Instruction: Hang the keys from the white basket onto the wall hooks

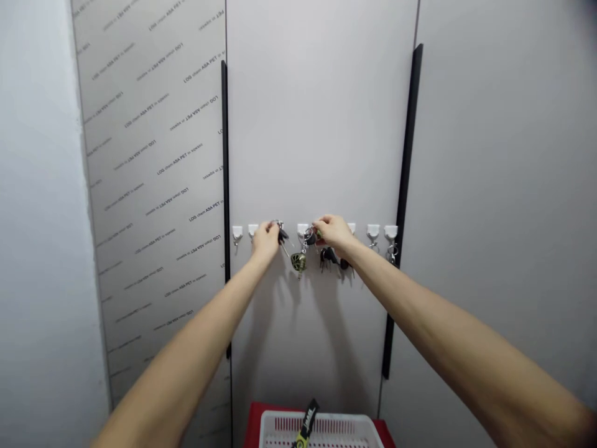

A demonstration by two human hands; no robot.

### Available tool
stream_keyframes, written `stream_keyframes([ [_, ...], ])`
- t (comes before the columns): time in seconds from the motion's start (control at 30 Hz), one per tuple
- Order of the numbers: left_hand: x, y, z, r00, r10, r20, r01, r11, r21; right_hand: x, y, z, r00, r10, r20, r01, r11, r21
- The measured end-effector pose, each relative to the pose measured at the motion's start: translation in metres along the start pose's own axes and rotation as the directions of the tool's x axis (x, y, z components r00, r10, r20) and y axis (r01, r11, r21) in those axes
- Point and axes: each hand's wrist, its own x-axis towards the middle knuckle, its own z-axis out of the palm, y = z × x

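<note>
My left hand (266,239) is closed on a bunch of keys (282,235) in front of the row of white hooks. Beside it, my right hand (333,230) pinches a second key ring (310,235) with a dark key head, close to a white hook (303,229). A bronze-coloured pendant (298,261) dangles on a short chain between the hands. Below my right hand hang more dark-headed keys (330,255), partly covered by the wrist. Whether the right-hand ring sits on the hook, I cannot tell.
More white hooks (237,233) line the pale door panel, and the far right hook (391,232) carries a key ring. Long black handles (407,149) run down the panel's edges. Below, a white basket (364,424) stands on something red, with a black and yellow strap (306,423) over it.
</note>
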Motion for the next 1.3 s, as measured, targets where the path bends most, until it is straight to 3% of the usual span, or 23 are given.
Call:
stream_keyframes([
  [0.17,0.009,0.032,-0.020,0.995,-0.008,0.104,0.022,0.991,-0.129,0.013,-0.019,0.019,0.997,-0.028,0.077,0.028,1.000,0.001],
  [0.3,-0.009,0.028,-0.026,0.970,-0.065,0.235,0.104,0.982,-0.157,0.001,-0.021,0.014,0.966,-0.140,0.217,0.120,0.987,0.103],
  [0.37,-0.028,0.021,-0.028,0.932,-0.089,0.352,0.160,0.971,-0.179,-0.018,-0.012,0.003,0.927,-0.182,0.329,0.155,0.982,0.106],
  [0.43,-0.056,0.010,-0.028,0.850,-0.115,0.514,0.219,0.965,-0.146,-0.046,0.006,-0.009,0.878,-0.154,0.453,0.144,0.988,0.058],
  [0.5,-0.092,-0.007,-0.023,0.732,-0.169,0.660,0.266,0.963,-0.048,-0.079,0.035,-0.015,0.826,-0.056,0.560,0.072,0.997,-0.007],
  [0.6,-0.147,-0.044,-0.010,0.592,-0.235,0.771,0.262,0.961,0.092,-0.126,0.086,-0.017,0.738,0.105,0.667,-0.036,0.993,-0.117],
  [0.67,-0.169,-0.064,-0.002,0.498,-0.261,0.827,0.222,0.960,0.169,-0.144,0.110,-0.021,0.668,0.175,0.724,-0.039,0.979,-0.200],
  [0.7,-0.172,-0.070,0.001,0.466,-0.261,0.845,0.189,0.963,0.193,-0.145,0.115,-0.025,0.657,0.179,0.732,-0.008,0.973,-0.231],
  [0.73,-0.170,-0.072,0.005,0.466,-0.252,0.848,0.149,0.967,0.205,-0.142,0.116,-0.030,0.685,0.160,0.710,0.040,0.966,-0.255],
  [0.77,-0.161,-0.071,0.009,0.505,-0.231,0.832,0.108,0.973,0.205,-0.133,0.113,-0.037,0.758,0.114,0.643,0.095,0.955,-0.281],
  [0.8,-0.148,-0.066,0.014,0.583,-0.203,0.787,0.079,0.978,0.193,-0.120,0.106,-0.044,0.853,0.042,0.521,0.146,0.938,-0.314],
  [0.83,-0.132,-0.058,0.021,0.686,-0.169,0.708,0.057,0.982,0.179,-0.105,0.098,-0.051,0.943,-0.044,0.329,0.169,0.916,-0.364],
  [0.87,-0.115,-0.048,0.030,0.787,-0.144,0.600,0.062,0.986,0.154,-0.089,0.090,-0.058,0.986,-0.117,0.120,0.157,0.896,-0.415],
  [0.9,-0.098,-0.037,0.041,0.866,-0.143,0.479,0.092,0.988,0.127,-0.074,0.082,-0.062,0.987,-0.155,-0.045,0.118,0.884,-0.453],
  [0.97,-0.073,-0.016,0.066,0.947,-0.152,0.284,0.132,0.987,0.087,-0.050,0.074,-0.064,0.967,-0.164,-0.194,0.042,0.857,-0.514],
  [1.07,-0.057,0.003,0.099,0.981,-0.160,0.113,0.147,0.983,0.113,-0.036,0.077,-0.055,0.970,-0.104,-0.220,-0.048,0.805,-0.592],
  [1.13,-0.055,0.006,0.108,0.981,-0.168,0.092,0.153,0.976,0.153,-0.036,0.082,-0.052,0.968,-0.089,-0.234,-0.063,0.816,-0.574],
  [1.3,-0.038,0.014,0.088,0.980,-0.107,0.166,0.088,0.989,0.120,-0.028,0.065,-0.070,0.986,-0.100,-0.133,0.059,0.958,-0.280],
])
